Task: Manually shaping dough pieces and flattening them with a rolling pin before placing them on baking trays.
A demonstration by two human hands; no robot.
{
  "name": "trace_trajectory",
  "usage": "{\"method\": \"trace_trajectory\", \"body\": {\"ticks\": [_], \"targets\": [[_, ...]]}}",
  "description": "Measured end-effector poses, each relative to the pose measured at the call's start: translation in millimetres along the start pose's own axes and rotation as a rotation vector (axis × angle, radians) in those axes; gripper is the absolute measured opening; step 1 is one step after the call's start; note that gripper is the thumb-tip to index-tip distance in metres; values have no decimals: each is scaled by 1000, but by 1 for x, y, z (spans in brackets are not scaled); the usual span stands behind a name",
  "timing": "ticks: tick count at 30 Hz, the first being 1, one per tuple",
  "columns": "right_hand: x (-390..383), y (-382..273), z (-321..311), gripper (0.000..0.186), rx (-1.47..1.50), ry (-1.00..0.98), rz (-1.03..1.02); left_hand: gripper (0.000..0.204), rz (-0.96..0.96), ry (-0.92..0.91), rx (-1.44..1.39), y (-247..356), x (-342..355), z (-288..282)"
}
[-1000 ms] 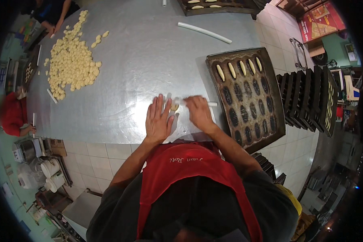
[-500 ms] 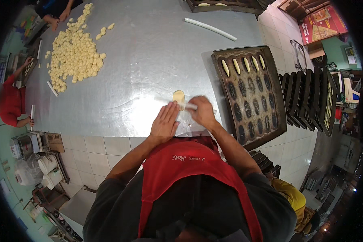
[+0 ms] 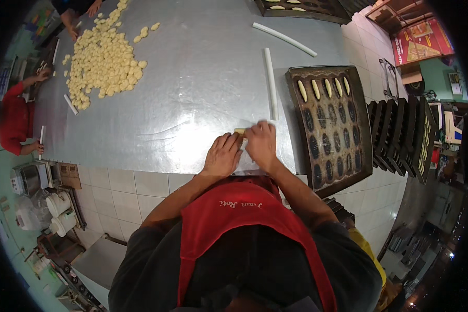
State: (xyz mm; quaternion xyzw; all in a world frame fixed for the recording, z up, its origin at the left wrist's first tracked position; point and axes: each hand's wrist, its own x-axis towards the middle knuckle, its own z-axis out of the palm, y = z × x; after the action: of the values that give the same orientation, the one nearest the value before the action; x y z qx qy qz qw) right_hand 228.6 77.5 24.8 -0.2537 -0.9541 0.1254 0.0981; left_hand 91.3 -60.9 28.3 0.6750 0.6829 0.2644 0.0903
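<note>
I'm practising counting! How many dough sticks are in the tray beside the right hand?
5 dough sticks, side by side in one row across the far end of the tray; none look hidden.

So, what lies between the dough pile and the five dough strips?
In the head view: a few loose dough pieces, bare table, a white rod, then the tray's rim.

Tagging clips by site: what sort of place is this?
Most likely a bakery workroom: small dough pieces heaped on a broad metal table, a dark moulded tray with five dough sticks in its top row, and a stack of dark trays to the right.
</note>
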Motion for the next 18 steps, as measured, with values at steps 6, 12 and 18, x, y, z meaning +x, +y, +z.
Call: {"method": "trace_trajectory", "body": {"ticks": [6, 12, 18], "targets": [[70, -23, 47, 54, 280, 215, 111, 23, -186, 161, -198, -72, 16, -33], [20, -59, 12, 87, -49, -121, 92, 32, -529, 175, 94, -248, 5, -116], [95, -23, 29, 67, 83, -1, 171, 37, -359, 321, 474, -364, 90, -155]]}}
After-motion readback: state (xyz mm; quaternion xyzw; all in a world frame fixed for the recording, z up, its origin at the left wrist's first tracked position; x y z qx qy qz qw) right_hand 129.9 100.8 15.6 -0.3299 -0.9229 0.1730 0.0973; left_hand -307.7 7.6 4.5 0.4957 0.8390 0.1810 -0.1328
